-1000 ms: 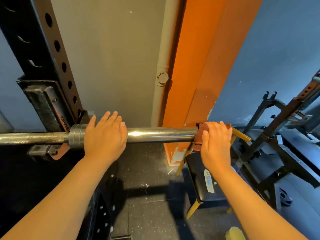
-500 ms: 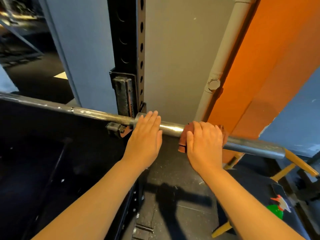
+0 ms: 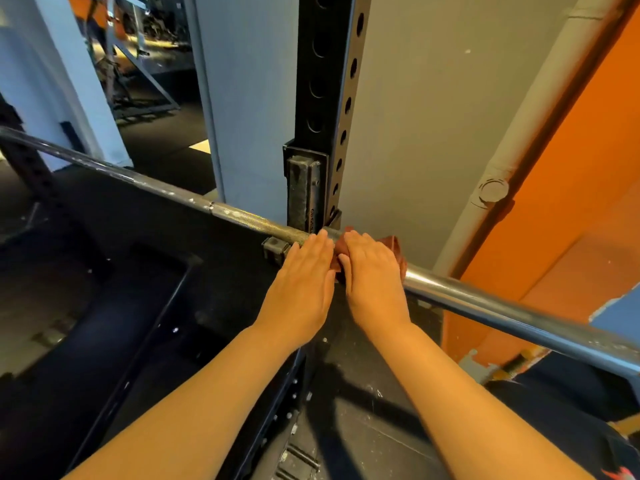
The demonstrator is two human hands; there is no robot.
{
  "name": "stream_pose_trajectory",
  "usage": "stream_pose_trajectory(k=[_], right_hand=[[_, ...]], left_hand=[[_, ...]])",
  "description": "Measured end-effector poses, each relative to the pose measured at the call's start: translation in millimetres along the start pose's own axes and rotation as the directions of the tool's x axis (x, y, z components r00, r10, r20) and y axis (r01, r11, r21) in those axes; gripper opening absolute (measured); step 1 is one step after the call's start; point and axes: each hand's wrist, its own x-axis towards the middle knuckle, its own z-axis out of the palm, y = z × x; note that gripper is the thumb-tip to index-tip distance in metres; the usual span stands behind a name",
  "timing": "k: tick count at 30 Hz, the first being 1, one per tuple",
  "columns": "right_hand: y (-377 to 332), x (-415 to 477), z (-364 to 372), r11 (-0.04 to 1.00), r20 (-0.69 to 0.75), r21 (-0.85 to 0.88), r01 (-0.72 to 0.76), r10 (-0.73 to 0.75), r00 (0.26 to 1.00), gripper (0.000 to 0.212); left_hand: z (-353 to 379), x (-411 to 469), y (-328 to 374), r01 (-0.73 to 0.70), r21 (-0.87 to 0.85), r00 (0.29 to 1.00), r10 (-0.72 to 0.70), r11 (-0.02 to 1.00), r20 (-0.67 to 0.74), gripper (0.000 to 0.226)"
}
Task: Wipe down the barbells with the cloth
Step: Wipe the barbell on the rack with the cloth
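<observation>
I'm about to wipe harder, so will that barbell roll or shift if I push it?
It may roll: the barbell is a smooth round bar lying on the rack. Being long steel, it's probably too heavy to slide. The left hand resting on it should steady it.

carrier: black rack upright (image 3: pixel 325 81) | load: barbell (image 3: pixel 485 301) resting in its hook (image 3: pixel 304 192)

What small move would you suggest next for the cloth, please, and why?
Probably slide the right hand and its reddish-brown cloth rightward along the shiny steel barbell: the cloth abuts the left hand beside the black perforated rack upright, blocking leftward travel.
</observation>
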Motion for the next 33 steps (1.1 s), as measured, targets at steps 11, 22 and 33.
stream_pose_trajectory(k=[11, 22, 33], right_hand=[[9.4, -14.4, 7.8, 0.921, 0.002, -0.389, 0.037, -0.039, 0.999, 0.063], [80.0, -64.9, -48.2, 0.898, -0.054, -0.440, -0.012, -0.013, 0.998, 0.051], [16.8, -18.0, 0.9, 0.916, 0.006, -0.388, 0.101, -0.107, 0.994, 0.061]], left_hand=[[-11.0, -3.2, 8.9, 0.022, 0.001, 1.000, -0.022, 1.000, -0.003, 0.056], [-12.5, 2.8, 9.7, 0.029, -0.019, 0.999, -0.029, 0.999, 0.012, 0.056], [-35.7, -13.6, -11.1, -0.002, 0.066, 0.995, -0.005, 0.998, 0.104, 0.057]])
